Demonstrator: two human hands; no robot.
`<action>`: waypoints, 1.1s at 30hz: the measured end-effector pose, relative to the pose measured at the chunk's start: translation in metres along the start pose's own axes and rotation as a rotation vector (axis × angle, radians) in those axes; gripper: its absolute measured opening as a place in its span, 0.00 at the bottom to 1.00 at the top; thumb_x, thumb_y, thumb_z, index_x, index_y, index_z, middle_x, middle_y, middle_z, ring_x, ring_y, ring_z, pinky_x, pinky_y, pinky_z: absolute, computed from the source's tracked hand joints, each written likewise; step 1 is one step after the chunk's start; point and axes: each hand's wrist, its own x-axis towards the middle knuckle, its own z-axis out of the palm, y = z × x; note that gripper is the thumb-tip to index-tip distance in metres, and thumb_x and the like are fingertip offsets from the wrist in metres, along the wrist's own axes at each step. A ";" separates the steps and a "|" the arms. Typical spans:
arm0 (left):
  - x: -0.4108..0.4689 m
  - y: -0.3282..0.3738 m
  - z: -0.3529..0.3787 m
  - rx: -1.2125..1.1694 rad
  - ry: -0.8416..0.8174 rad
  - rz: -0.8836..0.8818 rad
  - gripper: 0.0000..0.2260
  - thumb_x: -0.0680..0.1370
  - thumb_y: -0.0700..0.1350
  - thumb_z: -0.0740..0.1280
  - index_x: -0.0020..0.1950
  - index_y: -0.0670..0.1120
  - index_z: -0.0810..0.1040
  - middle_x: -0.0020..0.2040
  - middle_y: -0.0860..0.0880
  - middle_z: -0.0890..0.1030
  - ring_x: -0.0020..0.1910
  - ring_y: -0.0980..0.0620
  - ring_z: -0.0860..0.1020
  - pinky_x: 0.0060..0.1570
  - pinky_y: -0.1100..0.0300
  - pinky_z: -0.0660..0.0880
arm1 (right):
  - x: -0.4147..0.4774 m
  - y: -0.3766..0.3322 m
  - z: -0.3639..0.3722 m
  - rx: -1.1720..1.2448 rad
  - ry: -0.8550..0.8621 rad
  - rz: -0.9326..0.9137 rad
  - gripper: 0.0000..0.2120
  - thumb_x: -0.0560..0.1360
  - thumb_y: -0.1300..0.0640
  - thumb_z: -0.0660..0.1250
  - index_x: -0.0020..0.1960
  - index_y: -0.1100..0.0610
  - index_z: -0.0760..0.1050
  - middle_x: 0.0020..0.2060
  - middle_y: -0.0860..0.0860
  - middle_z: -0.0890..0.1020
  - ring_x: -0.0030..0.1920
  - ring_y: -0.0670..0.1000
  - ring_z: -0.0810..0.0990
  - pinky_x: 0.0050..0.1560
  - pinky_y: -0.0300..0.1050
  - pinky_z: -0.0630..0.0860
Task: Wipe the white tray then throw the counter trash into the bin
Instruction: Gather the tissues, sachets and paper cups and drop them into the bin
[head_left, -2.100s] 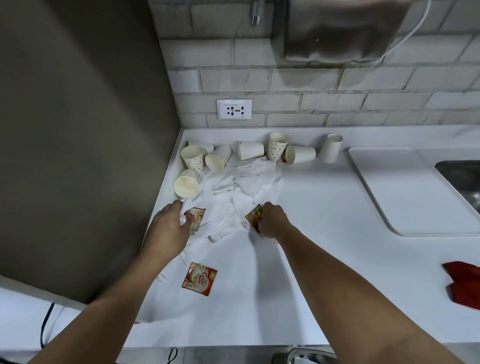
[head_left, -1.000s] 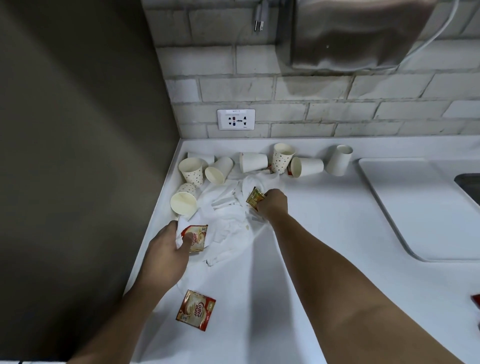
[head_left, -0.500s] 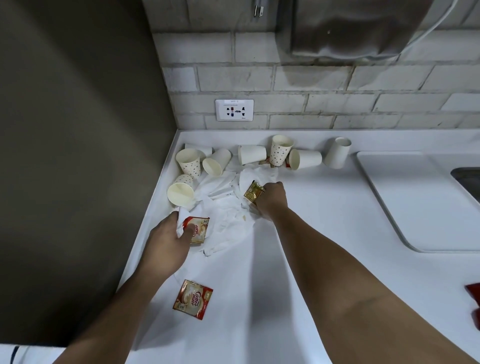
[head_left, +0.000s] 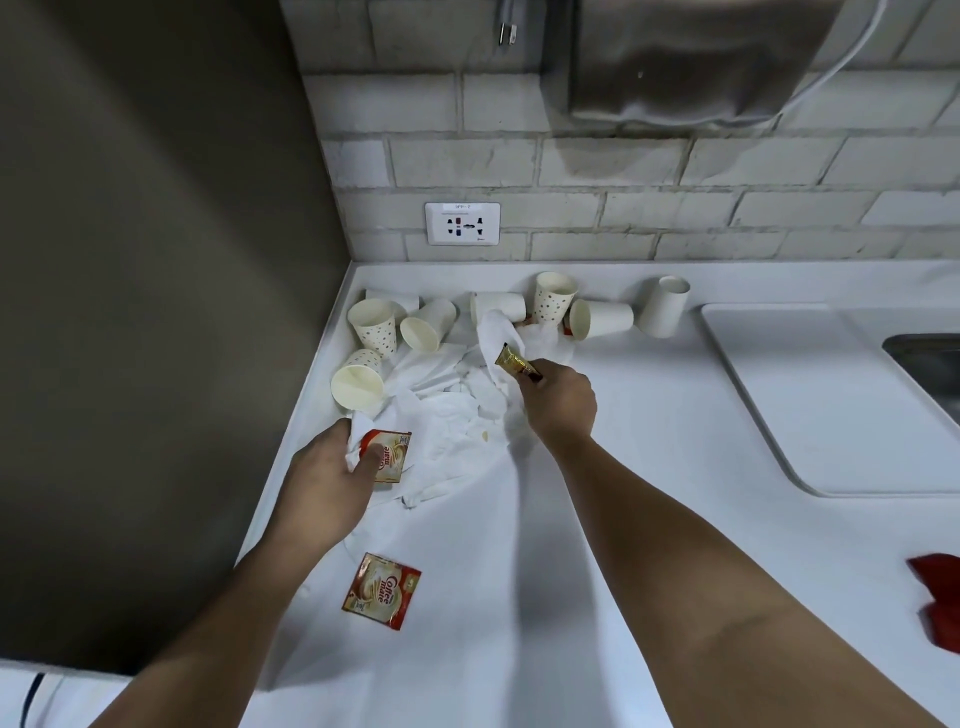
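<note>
Trash crowds the counter's back left corner: several paper cups (head_left: 373, 325), most tipped over, and crumpled white tissues (head_left: 447, 415). My left hand (head_left: 327, 483) grips a red creamer sachet (head_left: 389, 454) together with a wad of tissue. My right hand (head_left: 558, 397) pinches a gold stick sachet (head_left: 514, 361) and a strip of tissue, lifted off the pile. Another red creamer sachet (head_left: 382, 590) lies flat near the front. The white tray (head_left: 810, 395) sits on the right. No bin is in view.
A grey wall panel (head_left: 156, 312) borders the counter's left edge. A wall socket (head_left: 462, 223) is set in the brick backsplash. A red cloth (head_left: 937, 597) lies at the right edge, and a sink (head_left: 930, 364) lies beyond the tray.
My right hand has gone further back over the pile and raised the gold sachet with tissue. My left hand has closed on the red sachet and tissue and pulled them slightly toward me.
</note>
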 end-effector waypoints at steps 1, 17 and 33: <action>0.001 -0.001 0.000 0.002 0.004 -0.001 0.07 0.82 0.49 0.67 0.59 0.52 0.77 0.51 0.57 0.80 0.49 0.55 0.78 0.43 0.66 0.71 | 0.000 -0.001 -0.001 0.064 0.009 -0.016 0.15 0.76 0.44 0.68 0.36 0.52 0.75 0.26 0.47 0.73 0.36 0.57 0.73 0.35 0.45 0.70; 0.008 0.065 -0.024 -0.189 0.084 0.188 0.10 0.83 0.53 0.65 0.62 0.53 0.78 0.59 0.53 0.75 0.55 0.53 0.76 0.55 0.56 0.71 | -0.001 -0.036 -0.117 0.975 -0.226 0.262 0.22 0.71 0.67 0.73 0.62 0.56 0.73 0.55 0.57 0.79 0.50 0.58 0.82 0.50 0.56 0.81; -0.060 0.132 0.025 -0.497 -0.063 0.170 0.06 0.79 0.46 0.70 0.55 0.49 0.81 0.47 0.55 0.87 0.47 0.55 0.85 0.46 0.59 0.77 | -0.094 0.032 -0.239 0.932 -0.461 0.241 0.07 0.76 0.64 0.69 0.54 0.59 0.81 0.47 0.61 0.85 0.44 0.62 0.86 0.38 0.48 0.79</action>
